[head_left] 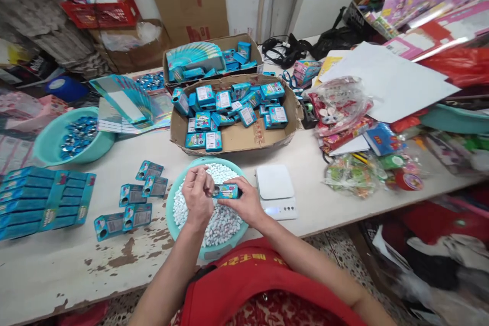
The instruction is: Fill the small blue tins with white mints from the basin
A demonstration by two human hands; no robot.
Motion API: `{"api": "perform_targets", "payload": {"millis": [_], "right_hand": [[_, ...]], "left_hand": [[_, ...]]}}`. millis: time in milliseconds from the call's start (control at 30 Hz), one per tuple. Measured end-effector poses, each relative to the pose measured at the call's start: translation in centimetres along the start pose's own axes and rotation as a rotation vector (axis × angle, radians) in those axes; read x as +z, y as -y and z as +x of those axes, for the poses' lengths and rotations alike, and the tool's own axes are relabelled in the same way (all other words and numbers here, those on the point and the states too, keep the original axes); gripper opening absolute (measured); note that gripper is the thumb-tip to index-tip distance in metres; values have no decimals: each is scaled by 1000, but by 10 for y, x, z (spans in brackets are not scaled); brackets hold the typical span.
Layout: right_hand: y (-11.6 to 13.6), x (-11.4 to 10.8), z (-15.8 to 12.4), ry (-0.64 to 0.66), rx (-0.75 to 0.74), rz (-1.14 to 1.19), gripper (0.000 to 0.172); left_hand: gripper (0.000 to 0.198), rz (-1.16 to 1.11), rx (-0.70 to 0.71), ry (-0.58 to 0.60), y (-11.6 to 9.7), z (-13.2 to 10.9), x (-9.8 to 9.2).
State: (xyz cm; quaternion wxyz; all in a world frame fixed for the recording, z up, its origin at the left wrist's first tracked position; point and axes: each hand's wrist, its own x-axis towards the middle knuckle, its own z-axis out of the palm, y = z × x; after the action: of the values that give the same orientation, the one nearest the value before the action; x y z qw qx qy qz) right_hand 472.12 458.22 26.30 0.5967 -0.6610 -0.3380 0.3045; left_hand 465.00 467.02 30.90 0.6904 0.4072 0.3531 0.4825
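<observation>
A small blue printed box [226, 191] lies on its side in my right hand [246, 201], fingers and thumb wrapped round its right end. My left hand [198, 194] is closed beside the box's left end, fingertips pinched together; what they hold, if anything, is too small to make out. Both hands are over a turquoise basin [176, 229] full of small pale pellets [221, 226]. Several blue boxes [137, 215] lie on the table left of the basin. A white digital scale [274, 183] stands right of it, its display lit.
Behind the basin, a cardboard carton [237, 145] holds many blue boxes. Another turquoise basin [89, 155] with shiny blue pieces stands at left, near stacked blue boxes [46, 204]. Wrapped packets [347, 173] and white sheets [385, 81] crowd the right.
</observation>
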Motion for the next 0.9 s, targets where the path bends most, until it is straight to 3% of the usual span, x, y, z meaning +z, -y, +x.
{"api": "perform_targets", "payload": {"millis": [67,167,300,367,433,500,600,700,800,900], "right_hand": [[0,-3,-3,0,1,6,36],[2,-18,-13,-15,31,29,38],[0,-59,-27,-144,141,29,40],[-10,-83,-31,-268,181,-8,41],[-26,-104,-31,-379,183,-49,42],[-46,-119,-28,-451,182,-68,44],[-74,-128,-18,-515,230,-30,50],[-96,-126,-9,-552,264,55,52],[-108,-121,-4,-560,241,129,49],[-115,-118,-1,-553,201,182,47]], "left_hand": [[20,8,28,-24,1,4,-8],[21,175,9,-74,14,9,-35],[29,573,-169,79,34,9,-78],[33,631,-148,104,34,18,-85],[33,702,-38,97,29,39,-77],[33,937,99,158,24,76,-56],[42,1562,179,440,28,143,-20],[62,1796,106,662,47,194,6],[82,1901,32,816,67,213,15],[84,2006,45,892,79,220,11]]}}
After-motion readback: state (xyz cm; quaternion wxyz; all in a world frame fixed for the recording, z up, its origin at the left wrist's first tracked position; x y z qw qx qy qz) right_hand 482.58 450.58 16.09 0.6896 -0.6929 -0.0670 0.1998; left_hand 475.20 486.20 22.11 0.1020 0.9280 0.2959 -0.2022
